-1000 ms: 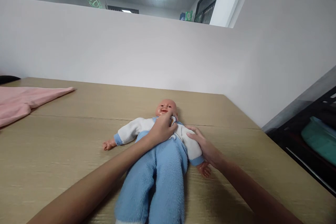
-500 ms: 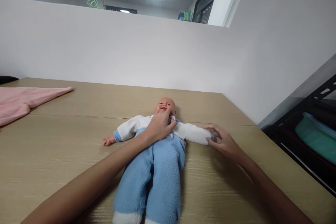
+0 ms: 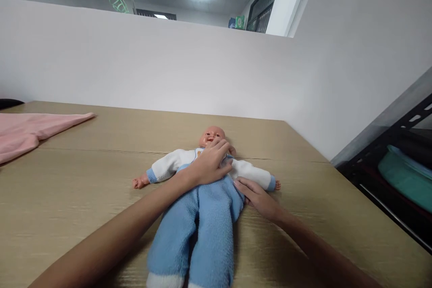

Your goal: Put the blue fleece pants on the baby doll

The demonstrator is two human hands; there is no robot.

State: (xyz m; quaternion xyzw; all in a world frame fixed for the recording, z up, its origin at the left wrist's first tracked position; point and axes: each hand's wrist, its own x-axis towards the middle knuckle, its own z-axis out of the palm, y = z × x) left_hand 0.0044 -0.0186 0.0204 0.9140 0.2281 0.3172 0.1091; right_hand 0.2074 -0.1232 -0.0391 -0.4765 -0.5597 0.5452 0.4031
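A bald baby doll [image 3: 212, 134] lies on its back on the table, head away from me and arms spread. Its fleecy outfit [image 3: 216, 225] has blue trousers, white sleeves and blue cuffs. My left hand [image 3: 212, 162] lies across the doll's chest and neck, its fingers curled over the shoulder on the right and hiding the collar. At the doll's waist on the right, my right hand [image 3: 256, 195] holds the outfit's side, fingers on top and the underside hidden. Both of the doll's small hands show beyond the cuffs.
Pink cloth [image 3: 30, 132] lies on the wooden table [image 3: 84, 216] at the left. A white partition wall [image 3: 151, 63] rises behind the table. To the right, a black metal rack [image 3: 381, 153] holds a teal container [image 3: 405, 180].
My right hand has let go of the doll's cuff and moved left to its waist. My left hand's fingers have shifted right across the chest to the shoulder.
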